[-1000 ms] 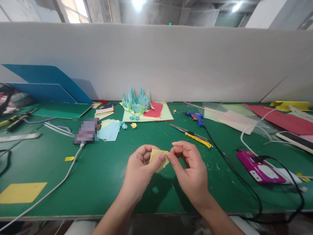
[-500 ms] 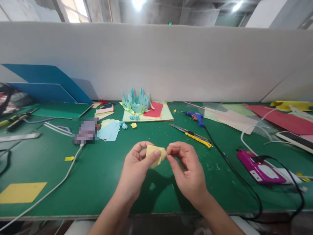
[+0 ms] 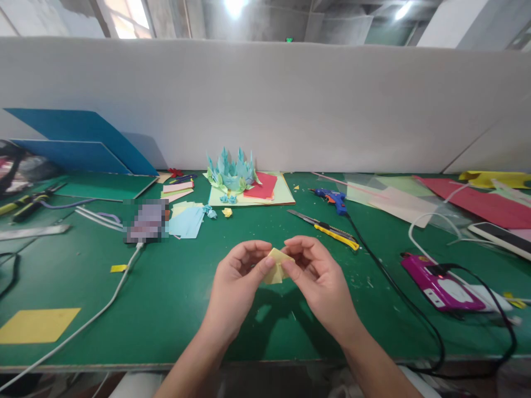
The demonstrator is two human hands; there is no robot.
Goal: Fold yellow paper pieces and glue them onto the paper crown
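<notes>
As we compare this moment with a second ago, we log one change: the small yellow paper (image 3: 277, 265) shows less flat face and more creased layers, and both hands have drawn closer about it. We judge the fold further along, the piece more compact.

Holdings:
- Left hand (image 3: 238, 279): narrowly closed, thumb and forefinger pinching the paper's left edge.
- Right hand (image 3: 319, 276): narrowly closed, fingertips pinching the paper's right edge, other fingers curled.
- Small yellow paper: between the two hands, held clear above the green counter (image 3: 174, 287).

Surroundings, placed from the small yellow paper:
- Utility knife (image 3: 327, 228): just beyond, to the right.
- Blue glue gun (image 3: 332, 198): farther beyond the knife.
- Blue paper crown (image 3: 231, 172): well beyond, slightly left.
- Pink device (image 3: 437, 282): well to the right, with cables.
- Flat yellow sheet (image 3: 37, 325): far left, near the counter's front edge.
</notes>
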